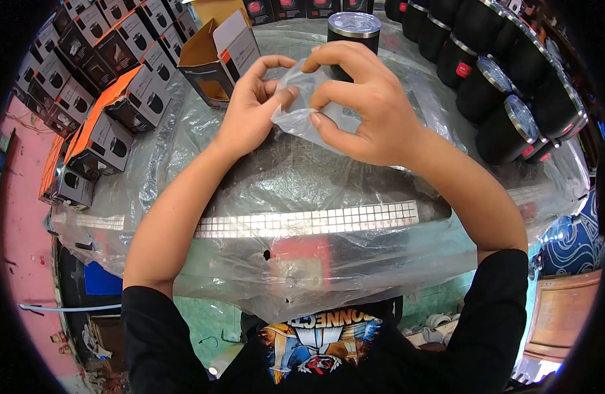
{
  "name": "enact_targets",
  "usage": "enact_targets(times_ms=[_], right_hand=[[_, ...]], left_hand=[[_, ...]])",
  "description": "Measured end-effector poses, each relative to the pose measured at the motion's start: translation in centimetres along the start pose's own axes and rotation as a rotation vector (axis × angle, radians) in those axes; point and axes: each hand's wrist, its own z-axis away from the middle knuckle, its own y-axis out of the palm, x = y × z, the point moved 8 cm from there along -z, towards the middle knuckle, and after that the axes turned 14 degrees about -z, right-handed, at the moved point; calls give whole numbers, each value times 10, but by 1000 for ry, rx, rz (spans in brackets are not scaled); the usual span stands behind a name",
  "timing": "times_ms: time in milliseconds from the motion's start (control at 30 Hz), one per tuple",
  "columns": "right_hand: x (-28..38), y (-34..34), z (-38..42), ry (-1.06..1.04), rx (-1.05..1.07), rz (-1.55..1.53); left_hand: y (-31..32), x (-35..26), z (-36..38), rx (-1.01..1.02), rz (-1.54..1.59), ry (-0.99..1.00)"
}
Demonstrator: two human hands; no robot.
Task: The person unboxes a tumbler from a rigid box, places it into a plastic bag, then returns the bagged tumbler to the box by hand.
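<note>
A thin clear plastic bag (302, 123) is stretched between my two hands above the table. My left hand (253, 108) pinches its left side between thumb and fingers. On the other side, my right hand (368, 105) grips the bag's edge, thumb and fingertips curled in. Just behind my right hand stands a black tumbler (353, 27) with a steel rim and clear lid, its lower part partly hidden by the hand. An open cardboard box (214, 65), printed with a cup picture, stands beyond my left hand with its flaps up.
Printed tumbler boxes (109, 141) are stacked at the left. Several black tumblers (489, 85) crowd the right side, some with clear lids. Plastic sheeting (178, 164) covers the table, with a white gridded strip (309, 221) near the front edge. More boxes (292, 9) line the back.
</note>
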Motion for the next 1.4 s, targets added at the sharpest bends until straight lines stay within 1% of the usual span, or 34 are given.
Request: enact_targets(times_ms=[33, 100, 133, 200, 233, 267, 300, 333, 367, 400, 433, 467, 500, 533, 567, 600, 667, 700, 733, 767, 833, 900, 967, 1000, 1067, 1133, 1200, 1267, 1333, 1400], right_hand=[[4, -1, -1, -39, 22, 23], [10, -5, -2, -78, 48, 43], [11, -7, -3, -91, 50, 74], [13, -9, -3, -105, 55, 102], [12, -11, -3, -101, 28, 172], [12, -13, -3, -97, 2, 240], [11, -10, -2, -96, 5, 236], [10, -10, -3, -81, -29, 308], [9, -11, -3, -68, -64, 382], [7, -9, -3, -67, -63, 379], [8, -10, -2, -101, -91, 309], [10, -10, 0, -134, -118, 239], [9, -6, 3, -131, -116, 237], [8, 3, 6, -124, -82, 92], [8, 10, 7, -117, -48, -53], [12, 12, 8, -116, -48, -54], [0, 22, 10, 114, 24, -109], [-1, 22, 11, 115, 23, -108], [-8, 25, 14, 163, 46, -121], [-14, 28, 16, 211, 69, -136], [-20, 30, 19, 243, 58, -151], [-26, 32, 21, 278, 47, -165], [-40, 36, 26, 420, 29, -323], [-41, 36, 27, 422, 27, -322], [-47, 36, 30, 503, -21, -487], [-51, 38, 33, 523, -20, -525], [-57, 41, 36, 544, -20, -562], [-52, 37, 32, 429, -101, -640], [-52, 34, 31, 459, -119, -620], [-56, 31, 32, 489, -136, -602]], left_hand=[[1, 0, 0, -2, 1, -4], [-11, -10, 1, -151, -56, 116], [-12, -8, 1, -153, -54, 114], [-23, -17, 5, -251, -226, 240], [-26, -22, 7, -293, -318, 260], [-27, -22, 9, -296, -317, 256], [-28, -27, 12, -331, -432, 288], [-28, -34, 15, -364, -548, 322], [-28, -36, 16, -366, -549, 319], [-26, -44, 20, -400, -624, 354], [-23, -50, 24, -432, -698, 389], [-21, -50, 23, -431, -697, 385], [-19, -54, 24, -460, -715, 428], [-17, -57, 27, -488, -734, 470], [-16, -56, 28, -488, -733, 466], [-14, -58, 29, -497, -742, 489], [-12, -58, 31, -503, -751, 512], [-13, -57, 32, -520, -723, 532], [-13, -58, 33, -536, -695, 554], [-13, -58, 33, -535, -695, 556], [-5, -61, 36, -472, -697, 611], [-2, -62, 38, -442, -713, 626], [3, -62, 37, -413, -728, 642], [4, -61, 37, -426, -719, 657], [7, -61, 37, -438, -711, 675], [17, -67, 40, -394, -743, 787], [22, -71, 43, -359, -777, 818], [37, -79, 51, -184, -834, 1018], [40, -80, 52, -159, -806, 993], [41, -79, 48, -68, -770, 928]])
